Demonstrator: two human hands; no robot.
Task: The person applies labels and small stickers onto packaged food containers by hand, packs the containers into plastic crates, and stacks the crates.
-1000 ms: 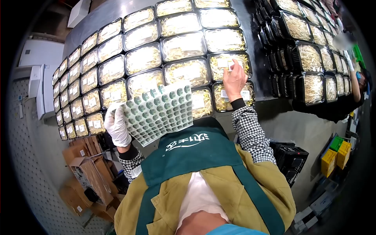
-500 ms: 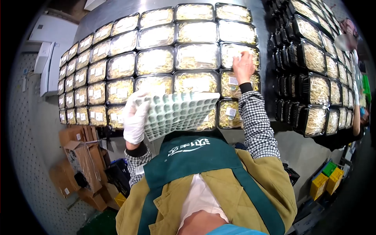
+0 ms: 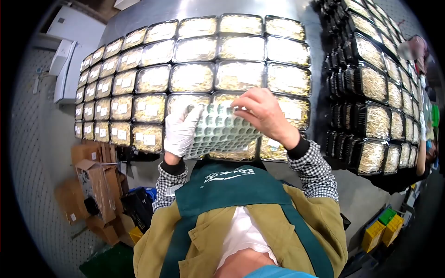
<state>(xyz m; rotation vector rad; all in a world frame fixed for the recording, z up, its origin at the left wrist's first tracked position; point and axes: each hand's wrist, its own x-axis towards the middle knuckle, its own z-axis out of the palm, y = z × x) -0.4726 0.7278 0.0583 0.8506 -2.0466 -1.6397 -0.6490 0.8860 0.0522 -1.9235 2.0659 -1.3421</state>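
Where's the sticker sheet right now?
Head view, centre: the sheet is in the left hand, right hand at its upper right, between apron and trays.

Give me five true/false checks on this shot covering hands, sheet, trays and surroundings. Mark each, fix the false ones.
1. The left hand wears a white glove and holds the sheet. True.
2. Both hands are gloved. False: the right hand is bare.
3. The sheet is blank. False: it carries rows of round green marks.
4. Several sprout trays on the table bear white labels. True.
5. Nothing stands on the floor to the left. False: cardboard boxes do.
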